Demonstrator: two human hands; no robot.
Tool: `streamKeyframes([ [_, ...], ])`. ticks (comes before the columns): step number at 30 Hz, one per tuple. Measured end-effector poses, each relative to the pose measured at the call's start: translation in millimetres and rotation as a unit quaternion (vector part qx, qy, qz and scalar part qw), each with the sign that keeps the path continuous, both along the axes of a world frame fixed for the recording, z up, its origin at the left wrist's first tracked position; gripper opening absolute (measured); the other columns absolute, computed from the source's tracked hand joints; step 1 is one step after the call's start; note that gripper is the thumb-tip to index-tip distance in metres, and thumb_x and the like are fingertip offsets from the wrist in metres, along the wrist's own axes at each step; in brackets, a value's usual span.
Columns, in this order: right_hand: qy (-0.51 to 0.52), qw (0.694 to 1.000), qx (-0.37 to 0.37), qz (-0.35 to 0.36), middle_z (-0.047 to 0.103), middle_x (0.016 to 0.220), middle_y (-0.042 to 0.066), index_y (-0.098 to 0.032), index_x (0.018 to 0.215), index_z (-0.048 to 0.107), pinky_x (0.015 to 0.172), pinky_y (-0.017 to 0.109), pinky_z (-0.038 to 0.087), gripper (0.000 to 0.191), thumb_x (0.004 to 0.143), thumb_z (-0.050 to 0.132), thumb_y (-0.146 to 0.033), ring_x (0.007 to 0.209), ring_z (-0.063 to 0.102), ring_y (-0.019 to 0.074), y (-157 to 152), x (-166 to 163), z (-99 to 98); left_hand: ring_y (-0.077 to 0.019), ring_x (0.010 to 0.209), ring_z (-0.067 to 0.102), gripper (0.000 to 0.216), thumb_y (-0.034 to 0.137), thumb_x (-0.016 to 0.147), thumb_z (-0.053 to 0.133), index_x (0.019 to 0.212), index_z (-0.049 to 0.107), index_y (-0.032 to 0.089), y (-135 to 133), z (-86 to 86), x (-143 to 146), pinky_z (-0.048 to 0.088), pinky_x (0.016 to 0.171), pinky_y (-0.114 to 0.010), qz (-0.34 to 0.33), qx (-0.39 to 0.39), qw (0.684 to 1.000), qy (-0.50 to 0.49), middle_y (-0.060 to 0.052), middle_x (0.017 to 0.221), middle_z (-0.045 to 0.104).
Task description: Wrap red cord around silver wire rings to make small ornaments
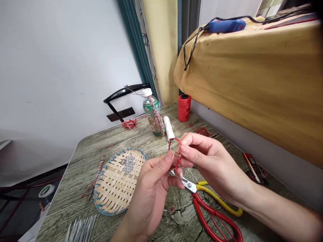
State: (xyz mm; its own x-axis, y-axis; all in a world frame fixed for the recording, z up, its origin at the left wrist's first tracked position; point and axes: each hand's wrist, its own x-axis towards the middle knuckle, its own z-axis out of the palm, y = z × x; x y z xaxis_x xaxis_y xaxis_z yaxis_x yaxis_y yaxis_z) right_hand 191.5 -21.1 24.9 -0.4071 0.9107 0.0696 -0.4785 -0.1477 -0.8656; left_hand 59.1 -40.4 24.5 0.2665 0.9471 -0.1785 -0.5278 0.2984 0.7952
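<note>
My left hand (151,188) and my right hand (209,161) meet above the wooden table (83,198). Both pinch a short loop of red cord (176,151) between thumb and fingers. The loop arches up between the fingertips. Scissors with red and yellow handles (214,208) lie on the table just under my right wrist. A woven bamboo tray (116,185) with a blue edge sits left of my left hand and holds a small heap of silver beads (128,163).
A red thread spool (184,107), a white spool (168,127) and a plastic bottle (152,112) wrapped in cord stand at the back. Metal needles (80,230) lie at the front left edge. A yellow-covered ledge (252,74) with a blue tool (224,26) rises on the right.
</note>
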Motion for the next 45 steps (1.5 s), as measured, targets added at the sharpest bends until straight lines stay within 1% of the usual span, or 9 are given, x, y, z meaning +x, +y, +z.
streamKeyframes([
  [7,0.008,1.000,-0.025,0.010,0.055,0.066,-0.001,-0.016,0.069,0.058,0.061,0.026,0.047,0.018,0.086,0.056,-0.021,0.063,0.053,0.0107,-1,-1,-1.2,-0.0042,0.056,0.046,0.012,0.020,0.075,0.070,0.063,0.072,0.016,-2,-3.0,1,0.040,0.048,-0.012,0.031,-0.030,0.999,-0.019,0.001,0.063,0.061],
  [12,0.063,0.985,-0.126,0.100,0.052,0.067,-0.001,-0.014,0.072,0.056,0.062,0.025,0.044,0.014,0.085,0.051,-0.016,0.062,0.050,0.0095,5,3,-2.9,-0.0039,0.055,0.044,0.011,0.015,0.073,0.069,0.061,0.072,0.016,-4,-7.2,2,0.038,0.049,-0.013,0.022,-0.047,0.998,-0.032,0.001,0.064,0.063],
  [15,0.081,0.978,-0.147,0.126,0.052,0.067,0.000,-0.013,0.071,0.055,0.061,0.023,0.042,0.016,0.085,0.049,-0.016,0.060,0.049,0.0088,6,5,-1.7,-0.0040,0.053,0.040,0.016,0.015,0.074,0.067,0.059,0.070,0.016,-5,-8.8,4,0.036,0.050,-0.015,0.014,-0.038,0.999,-0.026,0.002,0.061,0.062],
  [22,0.106,0.981,-0.133,0.099,0.057,0.060,0.000,-0.016,0.070,0.052,0.059,0.026,0.044,0.013,0.083,0.053,-0.020,0.055,0.053,0.0119,1,2,-0.3,-0.0087,0.057,0.042,0.026,0.017,0.080,0.059,0.055,0.064,0.014,-7,-2.1,3,0.038,0.058,-0.021,-0.010,0.023,1.000,0.018,0.001,0.056,0.053],
  [28,0.087,0.988,-0.082,0.101,0.056,0.057,-0.001,-0.016,0.072,0.054,0.057,0.025,0.044,0.020,0.090,0.047,-0.023,0.051,0.051,0.0099,2,1,-5.2,-0.0104,0.061,0.047,0.030,0.028,0.087,0.053,0.064,0.066,0.015,-6,2.5,3,0.041,0.061,-0.022,-0.005,0.048,0.997,0.058,-0.001,0.064,0.057],
  [31,0.086,0.990,-0.078,0.085,0.053,0.055,-0.002,-0.016,0.073,0.055,0.056,0.023,0.044,0.019,0.090,0.049,-0.022,0.051,0.050,0.0091,0,1,-5.0,-0.0098,0.060,0.047,0.022,0.022,0.082,0.059,0.063,0.067,0.016,-6,0.3,4,0.040,0.063,-0.022,0.004,0.061,0.993,0.097,0.000,0.063,0.058],
  [38,0.140,0.978,-0.117,0.101,0.049,0.057,-0.002,-0.014,0.071,0.056,0.057,0.018,0.041,0.021,0.090,0.045,-0.016,0.053,0.046,0.0068,5,1,-4.9,-0.0114,0.066,0.047,0.027,0.018,0.086,0.053,0.065,0.070,0.017,-5,-6.0,5,0.039,0.066,-0.023,0.004,0.105,0.988,0.114,-0.001,0.064,0.057],
  [42,0.080,0.988,-0.085,0.103,0.048,0.059,-0.003,-0.015,0.075,0.057,0.058,0.023,0.043,0.020,0.090,0.048,-0.024,0.055,0.050,0.0093,11,5,-5.8,-0.0114,0.065,0.050,0.027,0.022,0.088,0.050,0.073,0.072,0.016,-2,-5.5,4,0.042,0.064,-0.022,0.014,0.103,0.989,0.108,-0.002,0.065,0.058],
  [45,0.035,0.996,-0.064,0.052,0.050,0.061,-0.003,-0.014,0.072,0.057,0.054,0.018,0.039,0.019,0.087,0.055,-0.026,0.055,0.048,0.0068,13,6,-6.0,-0.0117,0.064,0.054,0.017,0.022,0.086,0.054,0.083,0.070,0.017,2,-7.1,2,0.045,0.060,-0.022,0.058,0.110,0.983,0.134,-0.002,0.068,0.062],
])
